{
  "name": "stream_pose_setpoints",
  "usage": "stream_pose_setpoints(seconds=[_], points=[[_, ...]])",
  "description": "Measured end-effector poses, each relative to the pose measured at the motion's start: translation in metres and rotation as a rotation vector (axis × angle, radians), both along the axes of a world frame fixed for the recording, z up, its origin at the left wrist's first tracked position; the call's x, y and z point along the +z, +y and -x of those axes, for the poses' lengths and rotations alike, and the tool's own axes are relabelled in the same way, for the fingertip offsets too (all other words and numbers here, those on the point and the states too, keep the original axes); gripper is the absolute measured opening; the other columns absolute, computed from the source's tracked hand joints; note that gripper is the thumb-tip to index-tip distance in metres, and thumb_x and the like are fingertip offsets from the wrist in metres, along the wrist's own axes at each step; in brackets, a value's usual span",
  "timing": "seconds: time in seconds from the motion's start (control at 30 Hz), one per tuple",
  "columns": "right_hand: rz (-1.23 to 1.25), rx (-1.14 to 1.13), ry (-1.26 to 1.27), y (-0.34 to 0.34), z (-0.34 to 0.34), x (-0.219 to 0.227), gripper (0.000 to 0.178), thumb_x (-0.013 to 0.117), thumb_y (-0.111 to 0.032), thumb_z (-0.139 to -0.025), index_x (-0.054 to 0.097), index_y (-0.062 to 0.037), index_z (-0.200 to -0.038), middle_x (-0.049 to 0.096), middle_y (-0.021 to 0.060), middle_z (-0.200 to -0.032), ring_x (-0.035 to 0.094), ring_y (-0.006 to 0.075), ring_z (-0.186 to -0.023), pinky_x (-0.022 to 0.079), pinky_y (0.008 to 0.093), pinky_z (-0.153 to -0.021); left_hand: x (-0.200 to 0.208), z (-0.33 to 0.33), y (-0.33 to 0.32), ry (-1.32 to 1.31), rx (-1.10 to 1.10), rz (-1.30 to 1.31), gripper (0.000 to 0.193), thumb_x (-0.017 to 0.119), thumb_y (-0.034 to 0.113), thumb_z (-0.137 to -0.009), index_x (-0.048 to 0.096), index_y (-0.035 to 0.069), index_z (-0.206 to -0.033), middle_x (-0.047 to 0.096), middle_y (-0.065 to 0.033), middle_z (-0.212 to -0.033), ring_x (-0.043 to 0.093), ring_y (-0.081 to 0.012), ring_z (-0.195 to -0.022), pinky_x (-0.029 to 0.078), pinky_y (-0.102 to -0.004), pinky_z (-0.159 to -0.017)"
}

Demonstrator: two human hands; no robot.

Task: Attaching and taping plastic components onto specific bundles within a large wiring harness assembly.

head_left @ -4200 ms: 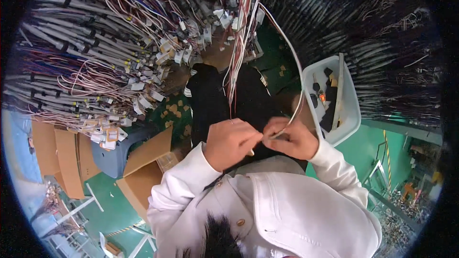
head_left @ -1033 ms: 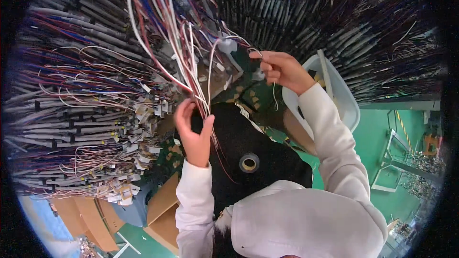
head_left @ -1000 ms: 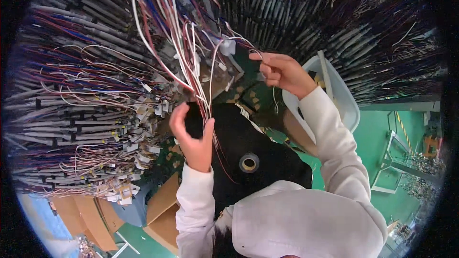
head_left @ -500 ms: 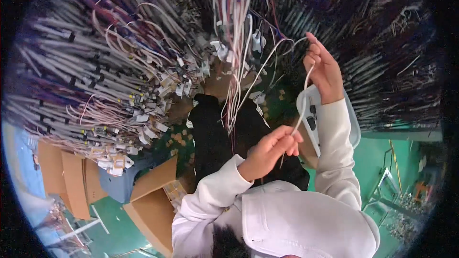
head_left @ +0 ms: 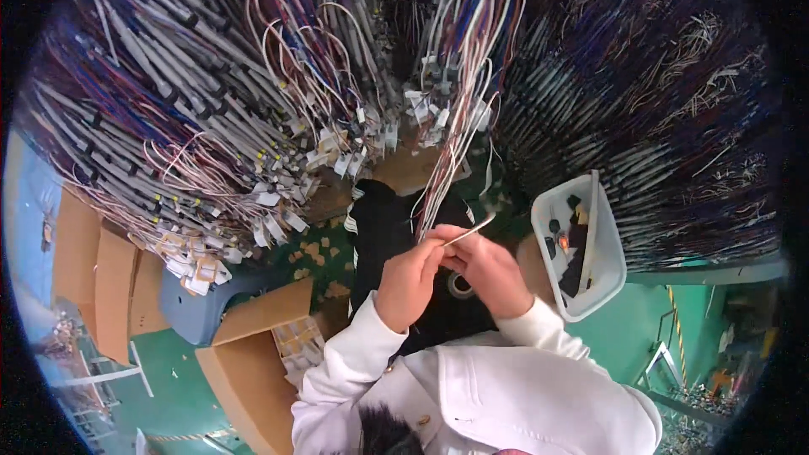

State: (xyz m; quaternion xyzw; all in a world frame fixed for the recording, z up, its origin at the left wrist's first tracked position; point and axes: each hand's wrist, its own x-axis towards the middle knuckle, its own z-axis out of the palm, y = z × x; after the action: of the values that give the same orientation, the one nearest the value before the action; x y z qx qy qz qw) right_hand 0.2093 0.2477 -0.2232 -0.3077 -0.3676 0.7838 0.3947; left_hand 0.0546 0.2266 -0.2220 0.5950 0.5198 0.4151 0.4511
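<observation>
Above my lap, my left hand [head_left: 408, 283] and my right hand [head_left: 495, 273] meet, fingertips together. A thin white wire [head_left: 468, 232] runs between them, its tip sticking out past the right fingers. The left hand pinches it, and the slightly blurred right hand closes on it too. Behind the fingers a bundle of white, brown and red wires [head_left: 462, 125] hangs down from above, its lower ends reaching the left fingertips. A round ring-like thing [head_left: 461, 286], partly hidden, lies against my dark trousers under the hands.
Dense rows of grey cable harnesses [head_left: 160, 147] with white tags hang at left. Darker cable bundles [head_left: 640, 118] fill the right. A white plastic bin [head_left: 618, 259] holding small items stands right. An open cardboard box [head_left: 238, 396] and a blue-grey stool [head_left: 190, 307] sit lower left.
My right hand has come down and left from its raised spot to meet the left. The left hand has shifted left. The long stretch of wire between them is now short.
</observation>
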Motion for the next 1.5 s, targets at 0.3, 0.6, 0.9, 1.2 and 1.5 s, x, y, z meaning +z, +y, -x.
stream_pose_setpoints(seconds=[0.3, 0.6, 0.9, 1.2, 1.5], points=[[-0.223, -0.531, -0.160, 0.015, 0.003, 0.013, 0.018, 0.045, -0.019, -0.095, 0.054, -0.0028, -0.092, 0.057, 0.0055, -0.079, 0.053, 0.0118, -0.070, 0.044, 0.0251, -0.067, -0.012, 0.038, -0.031, 0.163, 0.005, -0.048, 0.018, 0.047, 0.017, -0.092, 0.059, 0.004, -0.093, 0.064, -0.0129, -0.084, 0.063, -0.0323, -0.079, 0.049, -0.0356, -0.067], [-0.841, -0.014, -0.774, -0.042, 0.063, -0.001, 0.019, 0.052, -0.012, -0.091, 0.063, 0.0033, -0.096, 0.062, 0.0150, -0.100, 0.058, 0.0215, -0.090, 0.046, 0.0297, -0.075, -0.033, 0.038, -0.071, -0.235, 0.207, -0.030, 0.019, 0.052, 0.020, -0.089, 0.059, 0.004, -0.093, 0.062, -0.0142, -0.077, 0.062, -0.0315, -0.072, 0.047, -0.0376, -0.062], [-0.315, -0.149, -0.751, -0.038, 0.085, -0.018, 0.022, 0.049, -0.017, -0.094, 0.060, 0.0021, -0.091, 0.062, 0.0142, -0.094, 0.058, 0.0146, -0.064, 0.046, 0.0245, -0.057, -0.275, 0.246, -0.225, -0.392, 1.331, 0.388, 0.036, 0.045, 0.041, -0.093, 0.059, 0.008, -0.099, 0.056, -0.0019, -0.077, 0.052, -0.0112, -0.065, 0.044, -0.0241, -0.062], [-0.101, 0.145, -0.779, -0.012, 0.116, -0.021, 0.017, 0.061, -0.015, -0.086, 0.058, 0.0006, -0.092, 0.061, 0.0119, -0.087, 0.059, 0.0158, -0.063, 0.050, 0.0262, -0.057, -0.658, 0.258, -0.327, -1.255, 1.594, 0.395, 0.023, 0.054, 0.016, -0.083, 0.057, 0.013, -0.106, 0.057, -0.0021, -0.096, 0.057, -0.0173, -0.088, 0.048, -0.0302, -0.070], [0.054, 0.061, -0.918, 0.006, 0.137, -0.030, 0.030, 0.074, -0.010, -0.074, 0.054, 0.0005, -0.092, 0.064, 0.0152, -0.079, 0.061, 0.0166, -0.062, 0.053, 0.0258, -0.056, -0.582, 0.186, -0.310, -1.270, 1.571, 0.569, 0.028, 0.050, 0.021, -0.087, 0.053, 0.017, -0.114, 0.060, -0.0027, -0.097, 0.058, -0.0199, -0.092, 0.049, -0.0375, -0.073]])
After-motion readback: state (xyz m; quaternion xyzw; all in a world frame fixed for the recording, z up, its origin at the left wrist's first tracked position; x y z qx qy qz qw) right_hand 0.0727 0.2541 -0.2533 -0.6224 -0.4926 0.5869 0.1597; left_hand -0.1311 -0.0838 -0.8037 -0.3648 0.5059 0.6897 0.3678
